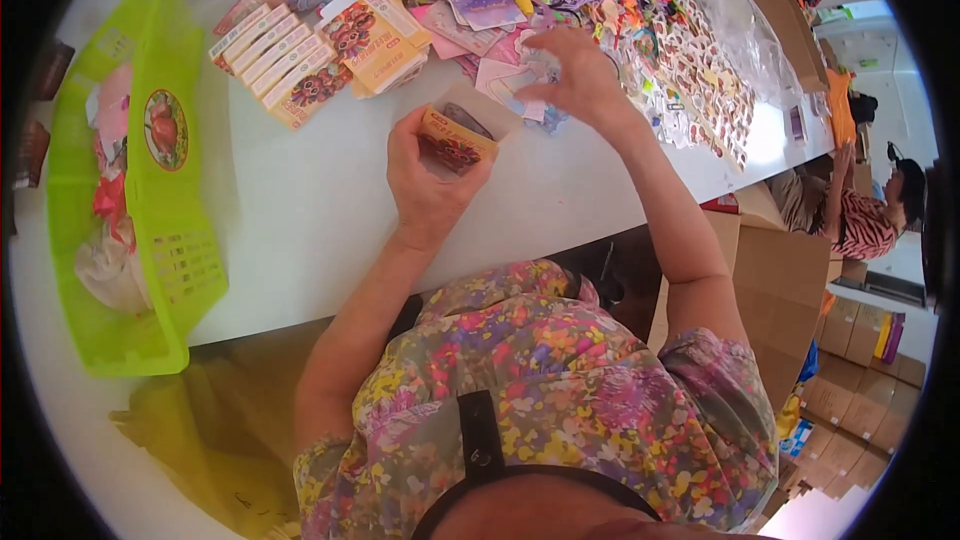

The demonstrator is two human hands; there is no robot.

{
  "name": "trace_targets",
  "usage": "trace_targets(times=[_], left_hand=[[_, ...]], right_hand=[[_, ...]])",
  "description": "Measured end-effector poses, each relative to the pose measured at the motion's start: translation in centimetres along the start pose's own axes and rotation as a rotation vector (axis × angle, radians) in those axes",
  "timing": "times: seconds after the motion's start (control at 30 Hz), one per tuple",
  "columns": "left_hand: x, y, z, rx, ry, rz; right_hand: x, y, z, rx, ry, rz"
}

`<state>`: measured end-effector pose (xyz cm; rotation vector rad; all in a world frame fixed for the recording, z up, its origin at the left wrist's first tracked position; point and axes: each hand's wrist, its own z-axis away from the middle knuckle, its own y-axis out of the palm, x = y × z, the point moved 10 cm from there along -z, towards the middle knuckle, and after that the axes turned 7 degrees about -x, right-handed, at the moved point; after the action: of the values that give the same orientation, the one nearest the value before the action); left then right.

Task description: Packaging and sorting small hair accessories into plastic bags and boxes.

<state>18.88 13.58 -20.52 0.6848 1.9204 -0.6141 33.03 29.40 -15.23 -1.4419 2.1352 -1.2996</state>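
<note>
My left hand (425,185) is wrapped round a small printed carton (462,132), its flap standing up and its mouth open. Something greyish lies inside, but I cannot make out what it is. To the right of the carton, my right hand (580,80) hovers over the table with thumb and fingers apart, nothing visible between them. Beneath its fingertips are pastel printed cards (482,8) and small clear-wrapped pieces (543,70). Left of these, several matching cartons (280,58) stand in a row, beside another carton (380,35) of the same print.
A lime-green plastic basket (172,250) with pink and pale items occupies the left end of the white table (330,180). Across the back spreads a heap of colourful trinkets (620,5), with many small flat pieces (700,90) at right. Cardboard boxes (775,290) and another person (870,210) are beyond.
</note>
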Motion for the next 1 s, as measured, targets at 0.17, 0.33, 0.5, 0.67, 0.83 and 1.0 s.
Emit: trace_targets(times=[0.17,0.33,0.5,0.67,0.83,1.0], left_hand=[[0.5,1.1,0.5,0.013,0.031,0.029],[1.0,0.8,-0.4,0.000,0.016,0.012],[2.6,-0.7,-1.5,-0.003,0.029,-0.033],[4.7,-2.4,-2.2,-0.007,0.045,-0.121],[5.1,-3.3,-2.8,0.019,0.152,-0.212],[5.8,-3.0,-2.8,0.070,0.170,-0.116]], right_hand=[[-2.7,2.0,2.5,0.164,0.257,-0.107],[-3.8,2.5,2.3,0.025,0.263,-0.344],[-5.2,2.9,1.3,-0.050,0.469,-0.618],[-4.2,1.8,0.9,-0.102,0.705,-0.748],[5.1,-0.4,-0.5,-0.091,0.575,-0.789],[8.8,0.0,-1.8,-0.064,0.337,-0.527]])
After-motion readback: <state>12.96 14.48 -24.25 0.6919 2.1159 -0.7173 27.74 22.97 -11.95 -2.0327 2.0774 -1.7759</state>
